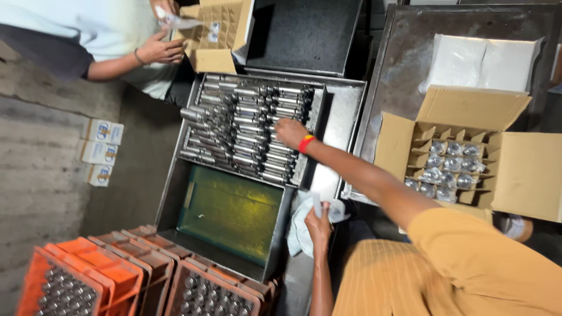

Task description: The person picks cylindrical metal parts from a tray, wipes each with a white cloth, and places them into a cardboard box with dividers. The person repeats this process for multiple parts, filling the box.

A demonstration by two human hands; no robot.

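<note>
My right hand (290,131), with a red and yellow band at the wrist, reaches out and rests its fingers on rows of shiny metal cylindrical parts (246,129) lying in a steel tray (339,111). Closer to my body, my left hand (319,223) is raised and grips a small white sleeve (317,203), just above a heap of white plastic bags (300,234). An empty green-bottomed metal tray (231,213) sits beside that hand.
A partitioned cardboard box (404,137) of bagged metal parts stands at the right, with white packets (483,61) behind it. Orange crates (105,272) of parts stand at the lower left. Another person's hands (159,50) hold a clear bag over a second cardboard box (213,58).
</note>
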